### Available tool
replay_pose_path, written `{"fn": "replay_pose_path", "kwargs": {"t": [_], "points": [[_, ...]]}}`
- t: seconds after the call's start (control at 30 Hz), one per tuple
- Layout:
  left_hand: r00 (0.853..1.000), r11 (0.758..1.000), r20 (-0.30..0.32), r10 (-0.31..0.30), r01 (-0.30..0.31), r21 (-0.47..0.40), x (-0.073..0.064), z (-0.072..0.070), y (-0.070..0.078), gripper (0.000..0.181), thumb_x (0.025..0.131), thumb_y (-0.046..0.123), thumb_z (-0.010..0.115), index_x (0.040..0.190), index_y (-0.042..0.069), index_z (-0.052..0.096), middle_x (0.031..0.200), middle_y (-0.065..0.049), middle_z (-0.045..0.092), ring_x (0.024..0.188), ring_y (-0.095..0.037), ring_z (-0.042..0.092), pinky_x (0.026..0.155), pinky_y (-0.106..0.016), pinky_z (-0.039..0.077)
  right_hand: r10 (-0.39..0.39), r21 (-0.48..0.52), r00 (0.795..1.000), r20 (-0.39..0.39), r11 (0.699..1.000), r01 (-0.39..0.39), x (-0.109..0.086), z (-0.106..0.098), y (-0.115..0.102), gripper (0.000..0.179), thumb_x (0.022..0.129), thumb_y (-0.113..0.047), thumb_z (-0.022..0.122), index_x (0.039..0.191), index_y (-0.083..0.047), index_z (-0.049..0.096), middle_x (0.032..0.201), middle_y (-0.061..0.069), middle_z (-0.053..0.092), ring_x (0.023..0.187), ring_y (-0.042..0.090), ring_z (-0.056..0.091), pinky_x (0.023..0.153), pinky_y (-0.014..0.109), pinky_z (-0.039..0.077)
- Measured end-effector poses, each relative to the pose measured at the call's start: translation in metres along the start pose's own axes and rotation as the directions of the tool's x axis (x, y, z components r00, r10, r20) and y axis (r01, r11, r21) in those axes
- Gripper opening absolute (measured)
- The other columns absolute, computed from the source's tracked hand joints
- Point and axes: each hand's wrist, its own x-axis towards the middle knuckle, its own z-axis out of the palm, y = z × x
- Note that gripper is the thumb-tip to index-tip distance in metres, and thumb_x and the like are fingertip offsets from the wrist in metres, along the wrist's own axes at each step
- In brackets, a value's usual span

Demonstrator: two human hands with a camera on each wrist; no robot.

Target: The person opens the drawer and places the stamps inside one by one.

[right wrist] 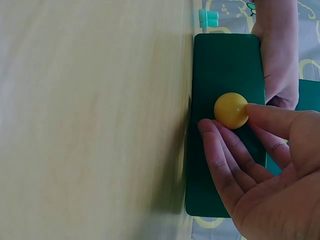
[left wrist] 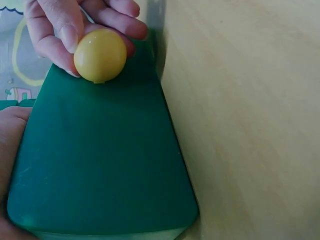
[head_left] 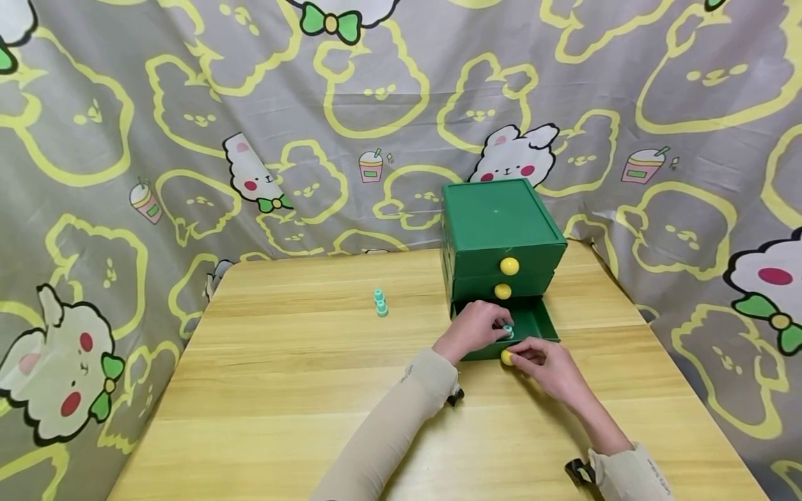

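A green box of three drawers (head_left: 509, 209) has its bottom drawer (head_left: 534, 321) pulled out. My left hand (head_left: 477, 325) reaches over that drawer's front and pinches a small teal stepped piece (head_left: 508, 332) inside it. Only part of the piece shows past the fingertips. At the drawer front, my right hand (head_left: 551, 367) holds the round yellow knob (head_left: 507, 358) between thumb and fingers. The right wrist view shows this grip on the knob (right wrist: 231, 110) closely. In the left wrist view, the green drawer front (left wrist: 105, 150) hides what the left hand holds.
Two more teal stepped pieces (head_left: 380, 303) stand close together on the wooden table (head_left: 282, 390), left of the box. The upper two drawers are closed, each with a yellow knob (head_left: 509, 266). A patterned curtain (head_left: 301, 104) hangs behind and along the sides.
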Motion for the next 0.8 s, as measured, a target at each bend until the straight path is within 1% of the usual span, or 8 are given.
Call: {"fn": "replay_pose_path", "kwargs": {"t": [0.17, 0.27, 0.4, 0.57, 0.8], "points": [[0.999, 0.999, 0.020, -0.048, 0.048, -0.019, 0.0011, 0.0006, -0.0029, 0.008, 0.095, 0.019, 0.077, 0.103, 0.019, 0.080, 0.100, 0.008, 0.078, 0.088, 0.002, 0.070, 0.077, -0.008, 0.052, 0.006, -0.003, 1.000, 0.007, 1.000, -0.006, -0.0002, 0.0003, -0.0016, 0.011, 0.096, -0.014, 0.075, 0.106, -0.010, 0.078, 0.103, 0.007, 0.077, 0.082, 0.012, 0.072, 0.070, 0.021, 0.057], [0.998, 0.998, 0.029, -0.054, 0.054, -0.016, 0.0022, 0.0013, -0.0044, 0.008, 0.095, 0.018, 0.078, 0.103, 0.019, 0.080, 0.100, 0.009, 0.078, 0.089, 0.001, 0.070, 0.077, -0.009, 0.052, 0.007, -0.005, 1.000, 0.004, 1.000, -0.007, -0.0001, 0.0003, -0.0017, 0.010, 0.096, -0.014, 0.075, 0.105, -0.011, 0.078, 0.102, 0.007, 0.077, 0.082, 0.011, 0.072, 0.070, 0.020, 0.057], [0.998, 0.999, 0.039, -0.045, 0.045, 0.000, 0.0047, 0.0009, -0.0047, 0.009, 0.095, 0.018, 0.078, 0.104, 0.021, 0.080, 0.101, 0.010, 0.078, 0.090, 0.002, 0.070, 0.079, -0.009, 0.052, 0.009, -0.004, 1.000, -0.001, 1.000, -0.009, 0.0000, 0.0001, -0.0016, 0.010, 0.096, -0.014, 0.075, 0.105, -0.010, 0.078, 0.101, 0.007, 0.077, 0.082, 0.012, 0.072, 0.069, 0.020, 0.057], [0.998, 0.999, 0.054, -0.035, 0.036, -0.011, 0.0061, -0.0007, -0.0041, 0.011, 0.095, 0.019, 0.078, 0.105, 0.021, 0.081, 0.102, 0.009, 0.079, 0.091, 0.002, 0.071, 0.080, -0.009, 0.052, 0.009, 0.007, 1.000, 0.011, 1.000, -0.009, -0.0005, 0.0000, -0.0024, 0.012, 0.096, -0.015, 0.075, 0.106, -0.010, 0.078, 0.101, 0.007, 0.077, 0.083, 0.014, 0.073, 0.070, 0.020, 0.057], [0.997, 1.000, 0.077, 0.011, -0.009, -0.015, 0.0092, -0.0008, -0.0048, 0.013, 0.095, 0.018, 0.077, 0.108, 0.020, 0.081, 0.104, 0.010, 0.079, 0.091, 0.004, 0.070, 0.080, -0.006, 0.051, 0.002, 0.000, 1.000, 0.003, 1.000, -0.002, -0.0001, 0.0002, -0.0029, 0.011, 0.096, -0.015, 0.076, 0.105, -0.010, 0.079, 0.101, 0.007, 0.077, 0.082, 0.011, 0.073, 0.070, 0.020, 0.057]]}}
